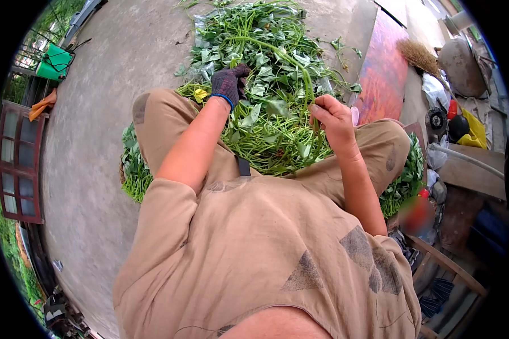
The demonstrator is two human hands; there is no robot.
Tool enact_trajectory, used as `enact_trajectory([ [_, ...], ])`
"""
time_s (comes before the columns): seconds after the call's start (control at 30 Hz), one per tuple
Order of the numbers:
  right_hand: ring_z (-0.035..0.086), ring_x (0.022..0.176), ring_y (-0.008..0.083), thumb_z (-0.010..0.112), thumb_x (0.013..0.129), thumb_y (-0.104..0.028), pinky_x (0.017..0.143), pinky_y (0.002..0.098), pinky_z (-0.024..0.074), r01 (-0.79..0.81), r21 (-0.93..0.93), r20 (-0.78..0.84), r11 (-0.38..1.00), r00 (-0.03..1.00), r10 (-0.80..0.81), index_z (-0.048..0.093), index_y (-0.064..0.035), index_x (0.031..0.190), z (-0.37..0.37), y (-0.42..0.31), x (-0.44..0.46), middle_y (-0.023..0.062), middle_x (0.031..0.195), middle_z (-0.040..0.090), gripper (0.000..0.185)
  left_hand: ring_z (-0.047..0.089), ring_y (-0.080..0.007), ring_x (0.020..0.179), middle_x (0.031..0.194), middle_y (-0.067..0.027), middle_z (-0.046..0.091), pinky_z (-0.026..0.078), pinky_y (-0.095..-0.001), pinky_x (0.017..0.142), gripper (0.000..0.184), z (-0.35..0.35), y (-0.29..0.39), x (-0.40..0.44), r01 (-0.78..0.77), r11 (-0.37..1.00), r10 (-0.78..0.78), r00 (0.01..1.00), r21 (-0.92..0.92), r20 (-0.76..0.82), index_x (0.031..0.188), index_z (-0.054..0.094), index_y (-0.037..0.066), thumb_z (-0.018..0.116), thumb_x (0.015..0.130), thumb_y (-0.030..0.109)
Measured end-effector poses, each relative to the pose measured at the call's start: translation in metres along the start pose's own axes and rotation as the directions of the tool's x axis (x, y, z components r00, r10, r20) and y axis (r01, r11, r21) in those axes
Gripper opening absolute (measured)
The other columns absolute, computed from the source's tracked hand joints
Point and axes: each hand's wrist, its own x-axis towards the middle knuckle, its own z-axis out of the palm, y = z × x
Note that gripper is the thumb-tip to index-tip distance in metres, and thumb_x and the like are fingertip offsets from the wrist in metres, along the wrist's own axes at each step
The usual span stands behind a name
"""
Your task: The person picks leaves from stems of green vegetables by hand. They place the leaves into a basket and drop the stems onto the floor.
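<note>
Between my knees and beyond them spreads a big heap of green leafy stems (pixel 266 141). My left hand (pixel 229 85), in a dark glove with a blue cuff, is at the heap's left side, its fingers curled by the stems; what they hold is hidden. My bare right hand (pixel 332 117) pinches a green stem (pixel 306 85) at the heap's right side, and the stem runs up and left across the leaves. A yellow leaf (pixel 200 95) lies beside the gloved hand.
More greens lie outside my left knee (pixel 134 169) and right knee (pixel 404 186). To the right are a reddish board (pixel 382 68), a straw broom (pixel 418 55) and a yellow bag (pixel 474 130). A red-framed window (pixel 21 164) and green bucket (pixel 54 62) are at left.
</note>
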Motion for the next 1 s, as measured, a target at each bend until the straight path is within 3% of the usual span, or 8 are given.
enact_trajectory([
  [0.17, 0.051, 0.05, 0.0054, 0.061, 0.09, -0.016, 0.042, 0.021, 0.038, -0.211, 0.213, 0.075, 0.954, 0.977, 0.2, 0.062, -0.0027, 0.091, -0.002, 0.018, 0.014, 0.0003, 0.065, 0.06, 0.013, 0.067, -0.0186, 0.07, 0.085, -0.0098, 0.07, 0.053, -0.0279, 0.064, 0.015, 0.049, -0.014, -0.063, -0.063, 0.996, 0.084, 0.906, -0.064, 0.414, 0.097, 0.065, 0.002, 0.064, 0.089, 0.014],
  [0.33, 0.046, 0.048, 0.0016, 0.059, 0.093, -0.018, 0.042, 0.0173, 0.0334, -0.233, 0.149, 0.13, 0.961, 0.968, 0.214, 0.064, -0.0069, 0.098, 0.018, 0.03, 0.017, -0.0056, 0.066, 0.055, 0.013, 0.067, -0.0207, 0.074, 0.087, -0.0101, 0.068, 0.057, -0.0344, 0.074, 0.022, 0.065, -0.043, -0.077, 0.097, 0.981, -0.019, 0.907, -0.166, 0.42, 0.105, 0.063, 0.001, 0.06, 0.092, 0.018],
  [0.47, 0.043, 0.048, 0.0018, 0.06, 0.093, -0.018, 0.041, 0.0177, 0.0336, -0.175, 0.08, 0.1, 0.981, 0.981, 0.166, 0.063, -0.0057, 0.096, 0.02, 0.035, 0.018, -0.0064, 0.064, 0.052, 0.013, 0.061, -0.0153, 0.058, 0.073, -0.0061, 0.065, 0.053, -0.0297, 0.052, 0.014, 0.072, -0.029, -0.091, 0.112, 0.991, -0.084, 0.942, -0.067, 0.326, 0.092, 0.065, 0.006, 0.065, 0.088, 0.019],
  [0.57, 0.042, 0.047, 0.0025, 0.06, 0.092, -0.019, 0.041, 0.0188, 0.0339, -0.185, 0.044, 0.093, 0.982, 0.979, 0.18, 0.062, -0.0049, 0.095, 0.018, 0.036, 0.017, -0.0056, 0.064, 0.051, 0.014, 0.054, -0.0119, 0.052, 0.068, -0.0038, 0.062, 0.044, -0.0261, 0.046, 0.014, 0.072, -0.014, -0.097, -0.087, 0.926, -0.034, 0.95, 0.368, 0.311, 0.087, 0.067, 0.006, 0.067, 0.086, 0.02],
  [0.63, 0.043, 0.047, 0.0029, 0.059, 0.093, -0.019, 0.041, 0.0191, 0.034, -0.198, 0.055, 0.116, 0.979, 0.975, 0.191, 0.062, -0.0051, 0.094, 0.016, 0.025, 0.014, -0.0049, 0.064, 0.052, 0.014, 0.041, -0.0089, 0.039, 0.054, 0.0021, 0.049, 0.032, -0.0254, 0.036, 0.023, 0.064, -0.025, -0.076, -0.211, 0.924, 0.145, 0.965, 0.318, 0.218, 0.079, 0.065, 0.007, 0.069, 0.083, 0.029],
  [0.7, 0.048, 0.048, 0.0041, 0.059, 0.093, -0.018, 0.042, 0.019, 0.0349, -0.214, 0.135, 0.096, 0.968, 0.975, 0.202, 0.062, -0.0045, 0.095, 0.013, 0.025, 0.016, -0.0027, 0.068, 0.057, 0.014, 0.039, -0.0094, 0.038, 0.053, 0.0038, 0.048, 0.032, -0.0268, 0.036, 0.024, 0.047, -0.028, -0.045, 0.074, 0.986, -0.07, 0.997, 0.149, -0.029, 0.078, 0.064, 0.009, 0.069, 0.085, 0.031],
  [0.83, 0.052, 0.053, 0.0055, 0.059, 0.092, -0.013, 0.047, 0.0181, 0.0383, -0.234, 0.267, 0.075, 0.935, 0.972, 0.222, 0.062, -0.0027, 0.103, 0.001, 0.029, 0.018, -0.0003, 0.077, 0.062, 0.016, 0.044, -0.0083, 0.044, 0.061, 0.0043, 0.053, 0.036, -0.0263, 0.04, 0.024, 0.036, -0.024, -0.045, 0.194, 0.964, -0.219, 0.967, 0.18, 0.132, 0.086, 0.062, 0.011, 0.067, 0.087, 0.035],
  [1.0, 0.056, 0.065, 0.0042, 0.06, 0.088, -0.005, 0.051, 0.0162, 0.0397, -0.19, 0.274, 0.094, 0.943, 0.981, 0.17, 0.063, -0.0032, 0.111, 0.001, 0.041, 0.023, -0.0008, 0.085, 0.063, 0.024, 0.05, -0.0063, 0.052, 0.07, 0.0005, 0.061, 0.037, -0.0228, 0.044, 0.022, 0.08, -0.032, -0.111, 0.011, 0.892, -0.213, 0.892, 0.451, 0.399, 0.089, 0.066, 0.01, 0.074, 0.079, 0.028],
])
